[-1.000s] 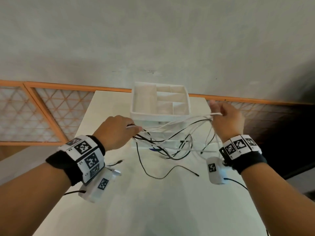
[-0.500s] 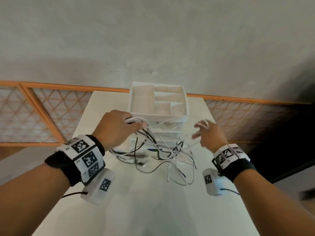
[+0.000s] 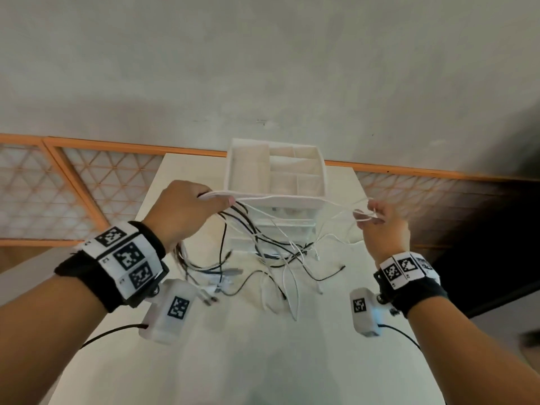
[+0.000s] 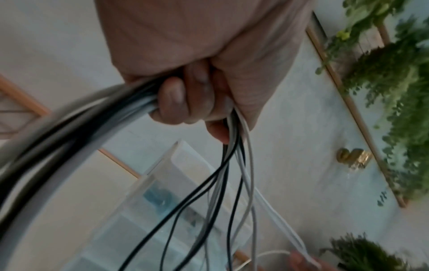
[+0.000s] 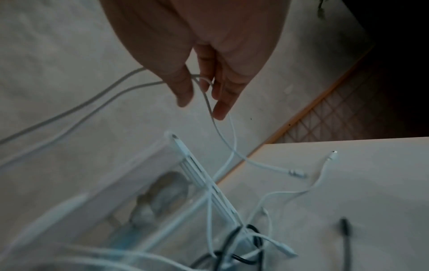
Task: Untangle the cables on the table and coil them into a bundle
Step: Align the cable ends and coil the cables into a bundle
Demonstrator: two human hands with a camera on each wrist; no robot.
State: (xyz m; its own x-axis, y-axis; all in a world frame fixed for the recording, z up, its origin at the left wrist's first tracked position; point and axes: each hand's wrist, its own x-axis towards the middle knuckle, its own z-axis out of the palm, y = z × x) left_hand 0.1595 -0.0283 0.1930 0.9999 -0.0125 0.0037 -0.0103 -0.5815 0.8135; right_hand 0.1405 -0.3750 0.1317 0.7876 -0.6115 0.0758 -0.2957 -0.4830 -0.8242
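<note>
A tangle of thin black and white cables (image 3: 271, 252) hangs and lies on the white table (image 3: 263, 346) in front of a drawer unit. My left hand (image 3: 187, 209) is raised at the left and grips a bunch of black and white strands (image 4: 144, 102) in its fist. A white cable (image 3: 292, 197) runs taut from it across to my right hand (image 3: 380, 226), raised at the right. There the white strand (image 5: 209, 102) passes between my thumb and fingers, which pinch it loosely, and its loose ends droop to the table.
A white plastic drawer unit (image 3: 274, 182) with an open divided top stands at the table's far middle, right behind the cables. Loose plug ends (image 3: 340, 268) lie scattered on the table. A grey wall and orange lattice railing (image 3: 87, 182) are behind. Green plants (image 4: 394, 82) appear in the left wrist view.
My right hand has risen and swung out to the right, drawing a white cable taut. My left hand has lifted a little with its bunch. The cable pile has spread lower on the table.
</note>
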